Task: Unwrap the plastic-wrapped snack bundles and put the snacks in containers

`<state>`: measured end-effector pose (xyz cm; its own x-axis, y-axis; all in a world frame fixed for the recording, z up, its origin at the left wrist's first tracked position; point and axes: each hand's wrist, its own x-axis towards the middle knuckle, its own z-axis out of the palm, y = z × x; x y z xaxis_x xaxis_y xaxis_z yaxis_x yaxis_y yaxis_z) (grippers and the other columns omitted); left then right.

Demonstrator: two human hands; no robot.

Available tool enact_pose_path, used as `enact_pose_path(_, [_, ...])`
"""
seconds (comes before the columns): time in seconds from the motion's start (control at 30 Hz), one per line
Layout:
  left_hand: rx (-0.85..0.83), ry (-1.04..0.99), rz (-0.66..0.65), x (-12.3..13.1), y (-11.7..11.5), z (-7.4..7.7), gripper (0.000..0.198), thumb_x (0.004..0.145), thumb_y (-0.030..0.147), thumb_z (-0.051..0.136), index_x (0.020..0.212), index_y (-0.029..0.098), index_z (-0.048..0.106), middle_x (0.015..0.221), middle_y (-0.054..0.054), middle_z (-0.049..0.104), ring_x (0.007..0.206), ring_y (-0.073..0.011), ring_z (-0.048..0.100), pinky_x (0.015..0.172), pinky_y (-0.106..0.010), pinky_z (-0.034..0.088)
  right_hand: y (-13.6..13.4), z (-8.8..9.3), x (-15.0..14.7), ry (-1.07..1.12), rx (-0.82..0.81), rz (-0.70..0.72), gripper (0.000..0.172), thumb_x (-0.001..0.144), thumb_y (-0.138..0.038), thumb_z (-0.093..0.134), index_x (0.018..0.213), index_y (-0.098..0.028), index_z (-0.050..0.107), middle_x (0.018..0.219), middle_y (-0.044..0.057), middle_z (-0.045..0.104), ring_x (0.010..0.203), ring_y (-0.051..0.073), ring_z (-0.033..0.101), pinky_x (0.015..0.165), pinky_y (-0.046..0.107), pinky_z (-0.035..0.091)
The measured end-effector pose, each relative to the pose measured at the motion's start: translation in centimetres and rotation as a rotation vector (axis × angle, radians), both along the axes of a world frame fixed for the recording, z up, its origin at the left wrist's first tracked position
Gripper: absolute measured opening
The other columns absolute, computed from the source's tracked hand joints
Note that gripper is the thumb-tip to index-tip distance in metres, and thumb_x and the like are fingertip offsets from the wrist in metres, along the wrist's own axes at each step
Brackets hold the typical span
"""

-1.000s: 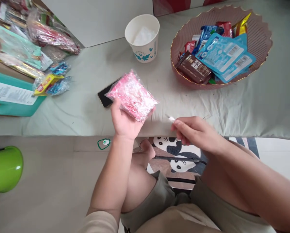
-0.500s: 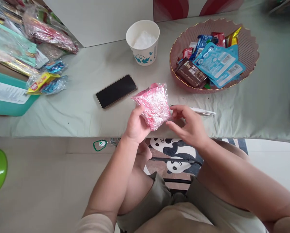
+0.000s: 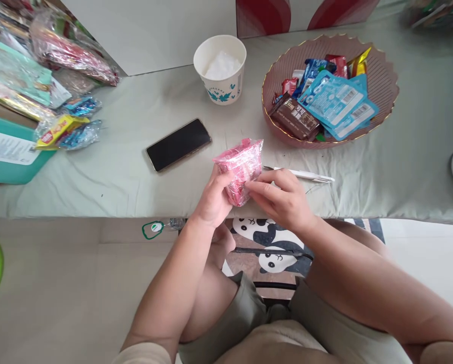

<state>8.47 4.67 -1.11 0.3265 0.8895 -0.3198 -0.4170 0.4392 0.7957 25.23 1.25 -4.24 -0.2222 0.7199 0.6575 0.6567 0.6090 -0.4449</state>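
A pink packet in crinkled clear plastic [image 3: 241, 164] is held over the front edge of the cloth-covered table [image 3: 154, 197]. My left hand [image 3: 215, 198] grips it from the left, thumb across its near side. On the other side, my right hand [image 3: 283, 197] pinches the packet's wrap near its lower right, thumb and index finger together. Just beyond the right hand lies a slim white pen-like tool [image 3: 311, 176] with a dark, thin tip. A black smartphone [image 3: 179, 144] rests to the left of the packet.
A white paper tub [image 3: 223, 93] with white contents stands behind the phone. At the back right, a pink gold-rimmed bowl [image 3: 389, 86] holds several snack packets [image 3: 332, 98]. Piled packages [image 3: 67, 55] and a teal box [image 3: 17, 167] occupy the left end.
My right hand has moved left from beside the packet and now pinches its wrap. The packet has tilted, showing a narrower face. The view has shifted slightly.
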Motion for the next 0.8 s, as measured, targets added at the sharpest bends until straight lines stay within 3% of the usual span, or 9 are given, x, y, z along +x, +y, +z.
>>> enact_pose_path(0.1, [0.002,-0.005,0.0,0.1,0.1,0.1,0.066,0.08,0.049,0.076,0.138,0.024,0.061,0.134,-0.01,0.072,0.135,-0.0339,0.062,0.112,-0.044,0.052,0.1,-0.2,-0.1,-0.053,0.016,-0.035,0.007,0.099,-0.019,0.066,0.1,-0.024,0.07,0.092,0.003,0.074,0.08,0.018,0.061,0.074,0.034,0.05])
enact_pose_path(0.23, [0.007,0.01,0.09,0.3,0.4,0.6,0.061,0.083,0.056,0.072,0.134,0.024,0.064,0.132,-0.01,0.072,0.136,-0.0337,0.061,0.109,-0.041,0.054,-0.3,0.1,-0.3,-0.07,0.006,-0.091,0.011,0.101,-0.018,0.059,0.098,-0.024,0.068,0.105,0.006,0.077,0.091,0.02,0.066,0.081,0.036,0.051])
enact_pose_path(0.33, [-0.003,0.018,0.217,-0.1,1.0,0.8,0.062,0.084,0.066,0.067,0.131,0.025,0.065,0.124,-0.01,0.074,0.133,-0.0349,0.062,0.104,-0.041,0.057,-0.8,0.4,-0.4,-0.047,0.046,-0.005,0.014,0.099,-0.013,0.056,0.098,-0.024,0.064,0.119,0.006,0.078,0.109,0.022,0.069,0.089,0.038,0.05])
enact_pose_path(0.4, [-0.018,0.012,0.263,-0.7,1.3,0.6,0.066,0.083,0.07,0.066,0.131,0.026,0.065,0.118,-0.009,0.075,0.128,-0.0354,0.065,0.101,-0.043,0.058,-1.0,0.5,-0.3,-0.035,0.072,0.072,0.015,0.098,-0.01,0.057,0.099,-0.024,0.061,0.117,0.005,0.079,0.112,0.021,0.07,0.088,0.037,0.048])
enact_pose_path(0.47, [-0.042,0.011,0.271,-1.3,1.7,0.2,0.068,0.082,0.074,0.064,0.13,0.026,0.065,0.115,-0.009,0.075,0.124,-0.0355,0.067,0.099,-0.044,0.059,-1.1,0.5,-0.3,-0.057,0.078,0.128,0.015,0.097,-0.01,0.058,0.099,-0.024,0.06,0.107,0.003,0.081,0.105,0.019,0.072,0.083,0.035,0.047])
enact_pose_path(0.53, [-0.071,0.025,0.263,-1.9,1.9,-0.2,0.067,0.082,0.075,0.063,0.128,0.026,0.066,0.112,-0.009,0.075,0.119,-0.0353,0.069,0.095,-0.044,0.06,-1.2,0.5,-0.3,-0.084,0.048,0.213,0.012,0.097,-0.012,0.056,0.098,-0.024,0.058,0.086,-0.001,0.077,0.082,0.016,0.071,0.075,0.034,0.046])
enact_pose_path(0.63, [-0.073,0.047,0.23,-2.2,1.9,-0.5,0.061,0.083,0.071,0.064,0.124,0.026,0.068,0.111,-0.009,0.076,0.119,-0.0346,0.069,0.093,-0.042,0.061,-1.1,0.6,-0.2,0.002,-0.017,0.3,0.007,0.097,-0.018,0.056,0.098,-0.025,0.057,0.064,-0.006,0.061,0.057,0.013,0.057,0.064,0.031,0.046])
enact_pose_path(0.7, [-0.061,0.049,0.172,-1.9,1.5,-0.4,0.056,0.084,0.067,0.067,0.121,0.025,0.07,0.114,-0.009,0.077,0.124,-0.0353,0.068,0.096,-0.043,0.061,-0.8,0.9,0.0,0.08,-0.003,0.174,0.012,0.095,-0.019,0.059,0.106,-0.025,0.059,0.078,-0.001,0.066,0.069,0.015,0.063,0.066,0.031,0.049])
enact_pose_path(0.8, [-0.076,0.053,0.053,-1.1,0.8,-0.2,0.05,0.083,0.063,0.073,0.115,0.024,0.073,0.118,-0.01,0.077,0.131,-0.0381,0.065,0.102,-0.047,0.058,-0.3,1.4,0.5,0.03,0.036,0.008,0.021,0.094,-0.019,0.065,0.113,-0.025,0.064,0.11,0.009,0.072,0.103,0.022,0.068,0.083,0.037,0.053])
